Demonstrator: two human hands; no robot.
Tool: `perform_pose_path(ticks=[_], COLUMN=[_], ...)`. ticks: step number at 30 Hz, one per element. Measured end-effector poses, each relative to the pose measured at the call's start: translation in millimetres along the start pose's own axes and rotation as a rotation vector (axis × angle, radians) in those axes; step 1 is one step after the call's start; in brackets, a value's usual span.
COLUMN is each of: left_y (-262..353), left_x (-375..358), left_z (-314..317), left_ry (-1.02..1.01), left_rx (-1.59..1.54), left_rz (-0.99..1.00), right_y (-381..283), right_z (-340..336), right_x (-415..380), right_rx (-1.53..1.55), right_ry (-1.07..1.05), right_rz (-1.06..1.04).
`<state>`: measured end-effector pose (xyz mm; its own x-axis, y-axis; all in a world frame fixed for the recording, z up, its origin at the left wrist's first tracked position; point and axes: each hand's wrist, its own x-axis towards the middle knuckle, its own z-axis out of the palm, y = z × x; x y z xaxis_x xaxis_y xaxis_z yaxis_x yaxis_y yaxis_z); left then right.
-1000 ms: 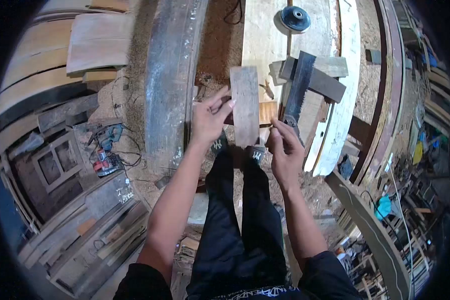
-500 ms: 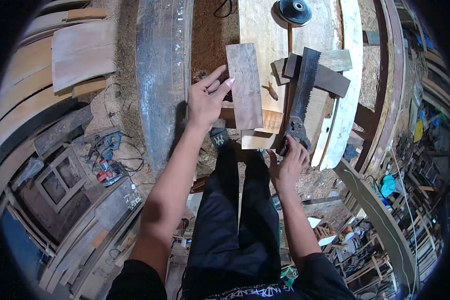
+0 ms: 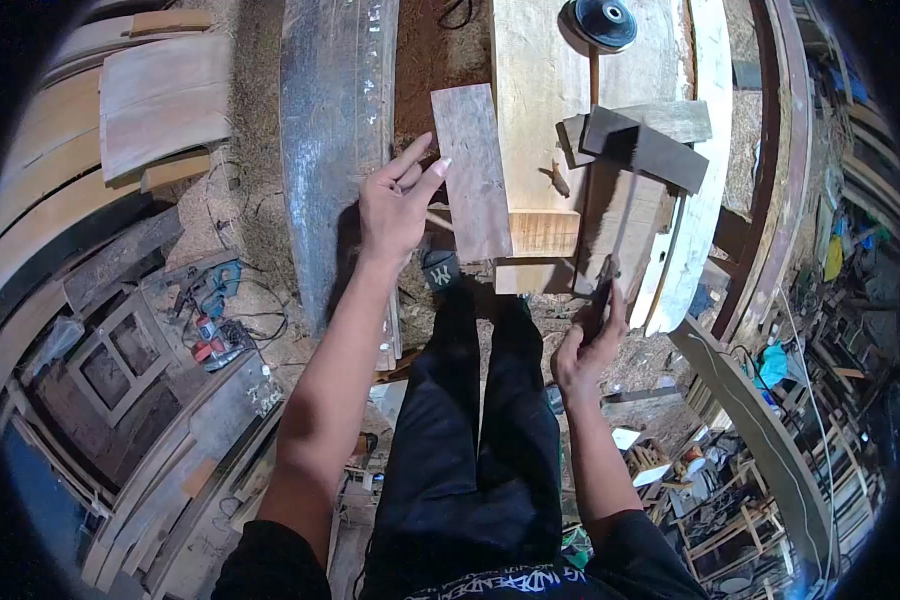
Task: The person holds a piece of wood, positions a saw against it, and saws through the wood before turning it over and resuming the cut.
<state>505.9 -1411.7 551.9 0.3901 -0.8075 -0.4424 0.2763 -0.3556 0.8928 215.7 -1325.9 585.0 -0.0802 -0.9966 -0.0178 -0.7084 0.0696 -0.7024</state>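
My left hand (image 3: 395,205) grips the left edge of a flat brown wooden board (image 3: 472,170) and holds it over the end of a pale thick plank (image 3: 540,90). My right hand (image 3: 588,345) is closed around the handle of a hand saw (image 3: 620,215). The saw's blade is turned edge-on and reaches up toward a dark wood offcut (image 3: 642,148) lying across the plank. A small wood chip (image 3: 556,178) lies on the plank between board and saw.
A black sanding disc (image 3: 598,20) rests at the plank's far end. A long dark beam (image 3: 332,150) runs along the left. Power tools (image 3: 210,315) and cables lie on the sawdust floor at left. Curved boards (image 3: 155,100) are stacked far left, a cluttered bench at right.
My right hand took the saw by its handle and pulled it back toward me, turning the blade edge-on. My left hand shifted the board slightly left.
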Motion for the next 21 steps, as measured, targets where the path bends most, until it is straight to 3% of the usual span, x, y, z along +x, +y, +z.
perform_pose_path(ticks=[3, 4, 7, 13, 17, 20, 21], left_y=[0.6, 1.2, 6.6, 6.1, -11.2, -10.9, -13.7], left_x=[-2.9, -2.4, -6.4, -13.7, -14.8, -24.6, -26.0], left_z=[-3.9, -5.5, -8.6, -4.3, -5.7, 4.0, 9.3], left_ry=[-0.003, -0.009, -0.043, -0.004, -0.025, -0.064, -0.065], left_rx=[-0.025, -0.014, 0.081, 0.068, 0.125, 0.189, 0.189], left_rz=[0.015, 0.016, -0.012, 0.049, 0.039, -0.092, -0.093], right_y=[-9.1, -26.3, -30.5, -36.3, -17.6, 2.0, 9.5], right_z=[8.9, 3.8, 20.2, 24.2, 20.7, -0.9, -8.9], right_x=[14.2, 28.2, 52.8, 93.3, 84.5, 88.3, 91.5], right_rx=[0.003, -0.282, -0.463, -0.547, -0.485, -0.476, -0.504], right_ry=[-0.012, -0.109, -0.158, -0.291, -0.265, -0.121, -0.126], right_rz=[-0.093, -0.175, -0.31, -0.403, -0.344, -0.336, -0.244])
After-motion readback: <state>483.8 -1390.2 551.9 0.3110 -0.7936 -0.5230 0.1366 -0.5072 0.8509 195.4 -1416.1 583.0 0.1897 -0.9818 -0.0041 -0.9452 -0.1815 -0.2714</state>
